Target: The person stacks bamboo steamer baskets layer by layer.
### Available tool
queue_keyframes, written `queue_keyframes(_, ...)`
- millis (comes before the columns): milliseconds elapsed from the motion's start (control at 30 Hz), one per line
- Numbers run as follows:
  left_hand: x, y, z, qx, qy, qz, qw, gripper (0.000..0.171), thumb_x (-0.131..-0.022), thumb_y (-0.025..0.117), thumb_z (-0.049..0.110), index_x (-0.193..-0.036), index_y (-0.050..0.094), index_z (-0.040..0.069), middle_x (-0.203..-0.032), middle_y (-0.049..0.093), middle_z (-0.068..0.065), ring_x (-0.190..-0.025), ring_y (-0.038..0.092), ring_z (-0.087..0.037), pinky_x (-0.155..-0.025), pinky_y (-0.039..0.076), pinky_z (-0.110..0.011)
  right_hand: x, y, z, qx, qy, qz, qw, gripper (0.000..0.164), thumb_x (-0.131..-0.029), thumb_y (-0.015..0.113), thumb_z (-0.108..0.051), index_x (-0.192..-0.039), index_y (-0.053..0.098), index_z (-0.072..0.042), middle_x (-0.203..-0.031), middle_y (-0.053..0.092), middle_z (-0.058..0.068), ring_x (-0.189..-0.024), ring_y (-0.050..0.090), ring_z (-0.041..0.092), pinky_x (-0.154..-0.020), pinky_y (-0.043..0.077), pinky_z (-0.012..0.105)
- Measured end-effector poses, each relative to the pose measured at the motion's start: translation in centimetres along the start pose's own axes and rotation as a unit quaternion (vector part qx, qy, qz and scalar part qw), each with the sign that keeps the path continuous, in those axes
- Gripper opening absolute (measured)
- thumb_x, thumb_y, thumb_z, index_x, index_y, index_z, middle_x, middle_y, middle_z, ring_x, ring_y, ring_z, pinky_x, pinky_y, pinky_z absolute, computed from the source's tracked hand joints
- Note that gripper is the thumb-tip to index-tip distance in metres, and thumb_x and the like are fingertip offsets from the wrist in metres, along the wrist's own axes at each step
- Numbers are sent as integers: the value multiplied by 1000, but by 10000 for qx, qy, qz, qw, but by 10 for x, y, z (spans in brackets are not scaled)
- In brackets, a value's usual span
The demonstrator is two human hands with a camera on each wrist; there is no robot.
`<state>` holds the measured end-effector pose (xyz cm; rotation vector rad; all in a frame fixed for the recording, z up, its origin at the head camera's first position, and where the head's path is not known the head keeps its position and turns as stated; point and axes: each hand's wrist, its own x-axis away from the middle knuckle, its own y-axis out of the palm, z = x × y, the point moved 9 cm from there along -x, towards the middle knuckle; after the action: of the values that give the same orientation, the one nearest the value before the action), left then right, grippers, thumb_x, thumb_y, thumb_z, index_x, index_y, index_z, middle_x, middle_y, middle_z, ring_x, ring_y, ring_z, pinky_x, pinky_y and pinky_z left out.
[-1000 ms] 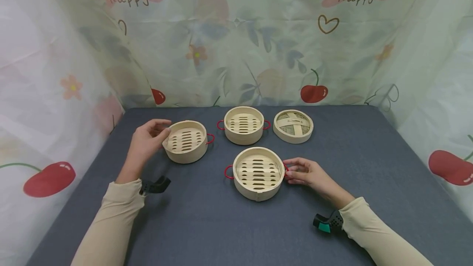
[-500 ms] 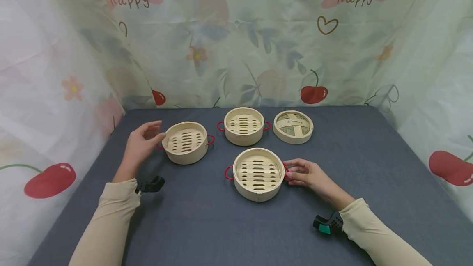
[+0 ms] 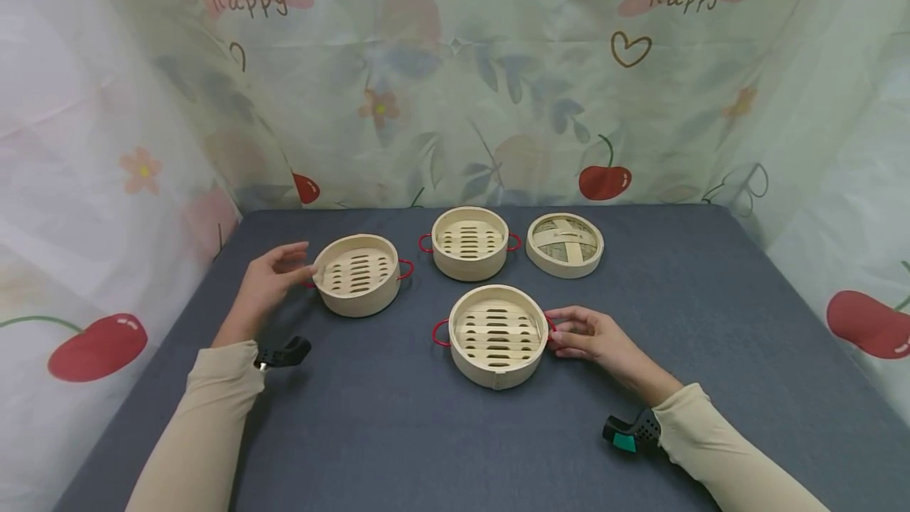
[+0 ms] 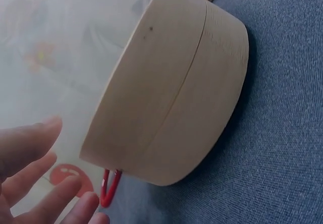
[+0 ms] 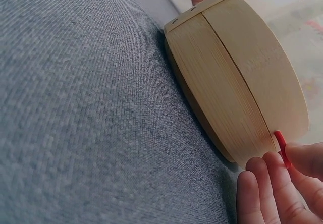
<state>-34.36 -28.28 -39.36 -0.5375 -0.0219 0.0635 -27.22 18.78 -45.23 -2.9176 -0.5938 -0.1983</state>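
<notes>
At the left of the table sits a round bamboo steamer basket (image 3: 362, 305) with a slatted floor and red handles. My left hand (image 3: 261, 291) is beside its left side; in the left wrist view the fingers are loosely spread and a little apart from the red handle (image 4: 109, 188). Nearer the front stands another bamboo steamer basket (image 3: 498, 375), flat on the cloth. My right hand (image 3: 600, 344) pinches its right-hand red handle (image 5: 282, 148) between thumb and fingers. The far side of each basket's wall is partly hidden in the wrist views.
Behind, a third steamer basket (image 3: 469, 268) with red handles stands near the back edge of the dark table (image 3: 398, 441). A woven bamboo lid (image 3: 566, 265) lies to its right. Patterned curtains (image 3: 455, 125) enclose the back and sides.
My left hand has drawn back to the left from the left basket's rim, and that basket's left handle now shows. The right hand and all the baskets keep their places.
</notes>
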Motion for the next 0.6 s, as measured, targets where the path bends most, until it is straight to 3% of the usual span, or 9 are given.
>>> queue_keyframes(200,-7,4,-17,313,-224,-349,9986,63,-93,66,21,-148,37,5,-148,39,-23,-133,42,-38,-108,38,-50,0,1,-1,-6,-6,-11,10000,55,-93,66,-16,-136,43,8,-112,67,11,-96,67,13,-82,57,32)
queue_keyframes(367,-9,9,-24,347,-402,-597,9968,66,-93,66,25,-148,36,6,-148,40,-24,-128,48,-37,-108,38,-49,0,1,-1,23,-16,-22,10000,54,-93,66,-16,-137,43,7,-112,67,11,-96,67,13,-82,57,32)
queue_keyframes(600,-9,13,-26,267,-519,-819,9949,65,-94,65,29,-148,37,6,-147,41,-23,-116,57,-20,-106,42,-45,0,0,1,1,22,-20,10000,55,-93,66,-16,-137,44,7,-110,67,9,-96,67,13,-81,57,32)
